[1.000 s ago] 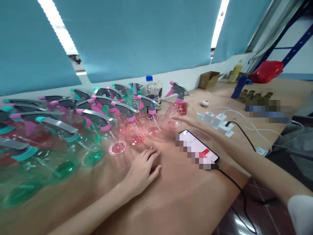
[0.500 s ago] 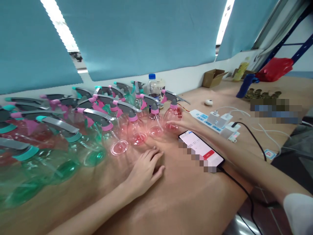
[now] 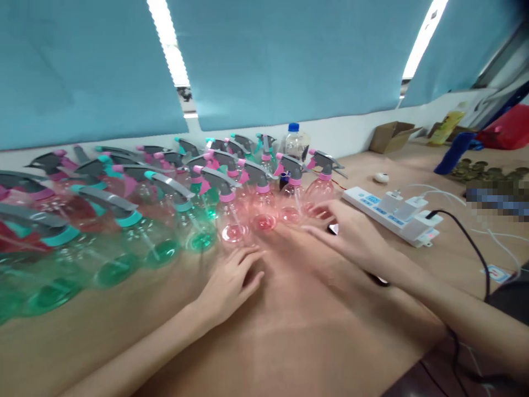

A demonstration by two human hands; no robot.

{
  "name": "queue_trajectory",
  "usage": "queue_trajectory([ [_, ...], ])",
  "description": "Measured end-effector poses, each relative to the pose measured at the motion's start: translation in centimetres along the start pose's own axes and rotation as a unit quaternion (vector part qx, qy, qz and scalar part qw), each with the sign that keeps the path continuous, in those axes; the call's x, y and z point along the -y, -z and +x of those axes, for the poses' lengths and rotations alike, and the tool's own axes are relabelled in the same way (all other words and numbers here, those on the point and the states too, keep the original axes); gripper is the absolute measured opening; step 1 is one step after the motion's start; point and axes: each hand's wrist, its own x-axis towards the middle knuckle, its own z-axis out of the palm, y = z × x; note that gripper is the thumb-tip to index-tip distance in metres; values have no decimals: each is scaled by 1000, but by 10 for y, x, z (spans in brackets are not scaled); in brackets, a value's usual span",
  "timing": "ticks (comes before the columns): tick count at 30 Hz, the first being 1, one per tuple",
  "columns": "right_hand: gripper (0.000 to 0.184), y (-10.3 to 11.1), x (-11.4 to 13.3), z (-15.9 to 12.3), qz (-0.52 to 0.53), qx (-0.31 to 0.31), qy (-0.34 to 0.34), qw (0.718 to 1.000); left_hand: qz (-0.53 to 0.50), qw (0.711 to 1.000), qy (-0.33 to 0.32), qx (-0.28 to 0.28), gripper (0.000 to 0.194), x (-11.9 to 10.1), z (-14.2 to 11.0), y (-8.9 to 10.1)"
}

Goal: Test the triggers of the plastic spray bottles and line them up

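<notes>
Clear spray bottles with grey trigger heads stand in rows on the table. My left hand (image 3: 229,286) rests on the tabletop, fingers extended and holding nothing, just in front of a pink-collared spray bottle (image 3: 233,218). My right hand (image 3: 351,234) is open and hovers near the base of the rightmost pink spray bottle (image 3: 320,190), its fingers apart. Whether the fingertips touch that bottle, I cannot tell. Beneath this hand lies a phone (image 3: 379,280), mostly covered. Green-tinted spray bottles (image 3: 161,248) with turquoise collars fill the left side.
A white power strip (image 3: 384,215) with plugged-in chargers and cables lies right of my right hand. Behind the bottles stands a blue-capped bottle (image 3: 294,143). Farther right are a white earbud-like item (image 3: 381,177), an open cardboard box (image 3: 392,138) and a yellow bottle (image 3: 448,125).
My right hand has drawn back from the rightmost pink bottle and now covers most of the phone. The view has turned left. My left hand stays on the table.
</notes>
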Motion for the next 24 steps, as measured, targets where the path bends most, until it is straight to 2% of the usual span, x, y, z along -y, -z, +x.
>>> queue_trajectory([
  [2,17,-7,39,-5,66,98,72,990,0,1000,15,-12,28,6,-22,13],
  [5,5,-32,93,-2,137,183,172,958,10,999,45,-27,29,13,-62,34],
  [7,3,-59,125,1,183,230,209,933,23,996,71,-41,30,17,-92,50],
  [10,10,-107,175,4,242,273,239,900,47,987,132,-76,30,28,-143,77],
  [13,17,-157,228,5,303,287,252,873,73,962,224,-139,27,45,-199,107],
  [16,22,-200,279,5,353,304,237,852,70,909,332,-241,25,66,-256,141],
  [19,24,-231,325,6,374,317,238,839,74,855,413,-305,32,87,-302,173],
  [20,24,-240,339,5,378,321,236,836,52,825,443,-347,33,95,-313,182],
  [24,26,-271,382,1,385,331,222,833,49,770,493,-401,45,127,-334,207],
])
